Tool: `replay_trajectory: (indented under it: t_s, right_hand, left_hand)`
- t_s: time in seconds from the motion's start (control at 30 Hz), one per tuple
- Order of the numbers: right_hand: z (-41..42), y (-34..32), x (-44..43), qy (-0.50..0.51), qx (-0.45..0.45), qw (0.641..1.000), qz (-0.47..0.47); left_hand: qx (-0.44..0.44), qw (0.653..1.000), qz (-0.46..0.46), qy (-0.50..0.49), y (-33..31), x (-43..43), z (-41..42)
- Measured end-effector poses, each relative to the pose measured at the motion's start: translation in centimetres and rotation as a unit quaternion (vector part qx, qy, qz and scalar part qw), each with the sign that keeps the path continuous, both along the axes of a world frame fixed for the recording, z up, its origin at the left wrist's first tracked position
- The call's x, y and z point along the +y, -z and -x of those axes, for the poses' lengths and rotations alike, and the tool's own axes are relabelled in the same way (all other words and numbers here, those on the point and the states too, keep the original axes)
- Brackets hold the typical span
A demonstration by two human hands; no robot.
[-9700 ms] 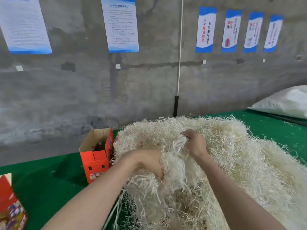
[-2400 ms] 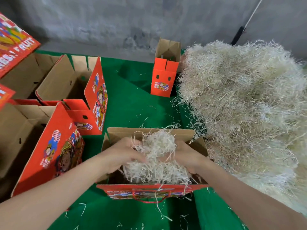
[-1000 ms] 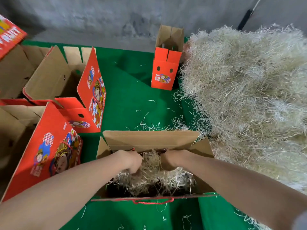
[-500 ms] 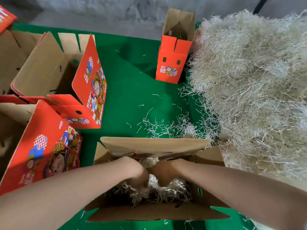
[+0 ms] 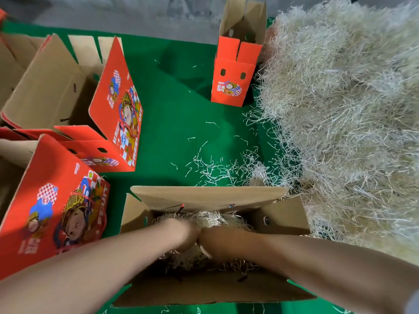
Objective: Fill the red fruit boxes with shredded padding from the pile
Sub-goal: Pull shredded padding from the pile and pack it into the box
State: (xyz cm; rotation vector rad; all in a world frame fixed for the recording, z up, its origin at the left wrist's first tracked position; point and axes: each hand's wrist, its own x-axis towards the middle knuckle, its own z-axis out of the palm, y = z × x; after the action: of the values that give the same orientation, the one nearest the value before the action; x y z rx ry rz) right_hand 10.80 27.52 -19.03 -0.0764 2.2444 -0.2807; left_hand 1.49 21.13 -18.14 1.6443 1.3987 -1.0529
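Near centre, an open fruit box (image 5: 204, 198) stands on the green table cover (image 5: 181, 109), its brown flaps spread. Both forearms reach down into it. The left hand (image 5: 184, 234) and right hand (image 5: 218, 240) meet knuckle to knuckle, sunk in the shredded padding (image 5: 210, 219) on the box floor. The fingers are buried in the strands, so their spread or grip cannot be told. Two seconds ago this wad stood above the rim between the hands; now it lies well below the rim, and the hands sit deeper and closer together than half a second ago. The pile (image 5: 340, 109) fills the right side, just beside the box. Loose strands (image 5: 215, 171) lie scattered just beyond the box. A small upright red box (image 5: 229, 87) stands far, touching the pile; two large red boxes (image 5: 118, 114) (image 5: 52, 214) stand open at left.
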Motion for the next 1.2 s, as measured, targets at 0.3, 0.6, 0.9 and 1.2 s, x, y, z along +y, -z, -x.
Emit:
replay_trajectory:
  t_s: [0.3, 0.6, 0.9, 1.2]
  right_hand:
    - [-1.0, 0.3, 0.9, -0.091, -0.164, 0.977, -0.106]
    - [-0.5, -1.0, 0.5, 0.057, -0.03, 0.989, 0.131]
    - [-1.0, 0.9, 1.7, -0.076, -0.09, 0.992, -0.042]
    - [-1.6, -0.3, 2.2, 0.108, 0.118, 0.985, -0.064]
  left_hand:
    - [0.115, 0.988, 0.096, 0.05, 2.8, -3.6, 1.7]
    - [-0.047, 0.962, -0.115, -0.245, 2.0, -1.8, 1.3]
    - [0.07, 0.995, 0.039, -0.064, 4.0, -4.8, 1.7]
    - [-0.045, 0.972, -0.209, -0.099, 1.9, -1.1, 0.6]
